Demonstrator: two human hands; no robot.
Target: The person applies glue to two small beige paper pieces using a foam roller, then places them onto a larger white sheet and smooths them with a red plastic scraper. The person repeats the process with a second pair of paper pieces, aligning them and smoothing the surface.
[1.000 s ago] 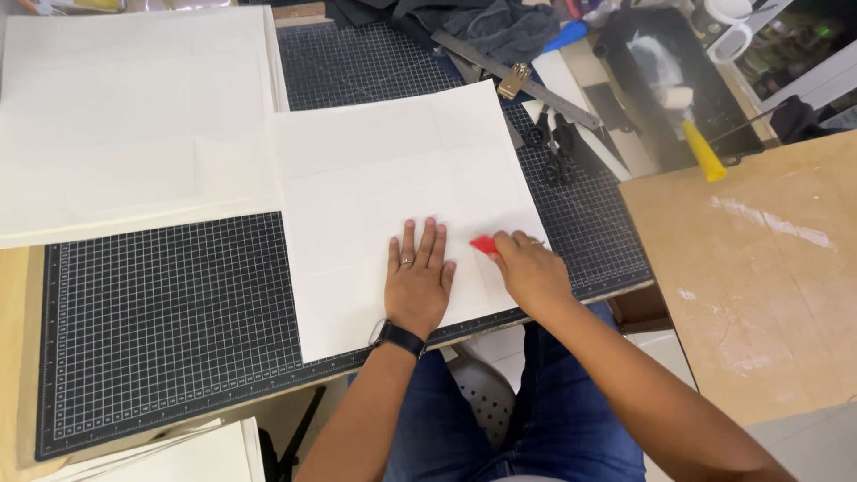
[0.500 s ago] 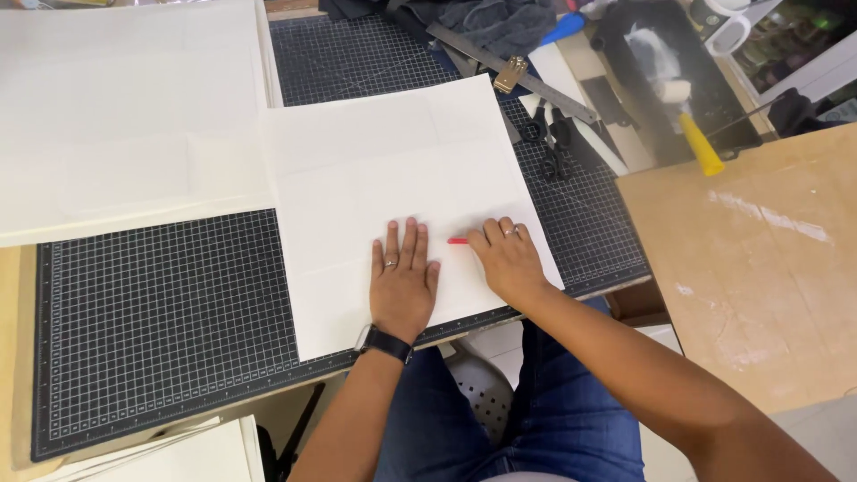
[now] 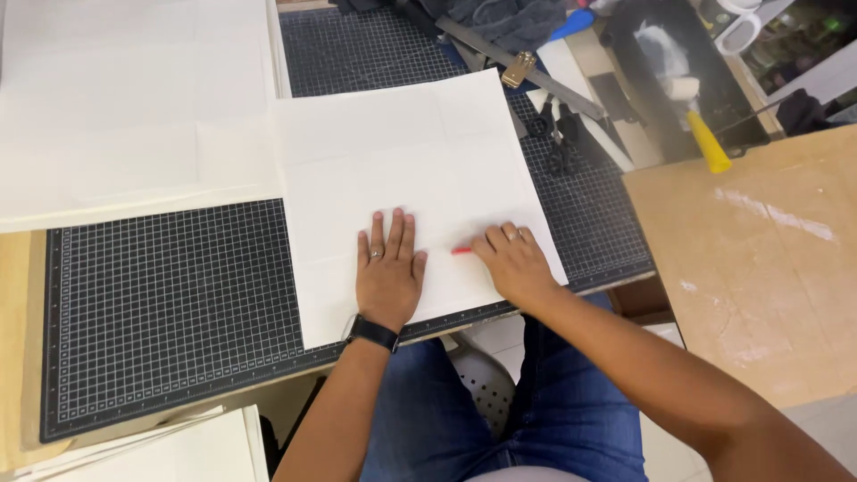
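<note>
Currently the left hand (image 3: 389,272) lies flat on the white sheet (image 3: 402,170), fingers spread and grasping nothing, pinning the sheet near its front edge. Right hand (image 3: 514,263), just right of the left, is curled over a small red tool (image 3: 461,251); only the red tip shows past the fingers, so the grip looks closed on it, tool kind unclear. Sheet rests on the gridded cutting mat (image 3: 170,303), its left edge touching a larger white board (image 3: 125,107).

Risks, as judged: the red tip points toward the left thumb, close by; a slip along the sheet could run it into the thumb. Pressure only at the front edge may let the far corner pivot, skewing any line.

Around the sheet: a metal ruler (image 3: 522,62) and black scissors (image 3: 558,147) beyond its right edge, a yellow-handled roller (image 3: 705,134) farther right, a brown board (image 3: 759,259) right of the mat. More white sheets (image 3: 178,446) lie at the surface front. Nothing lies on the sheet between the hands.
</note>
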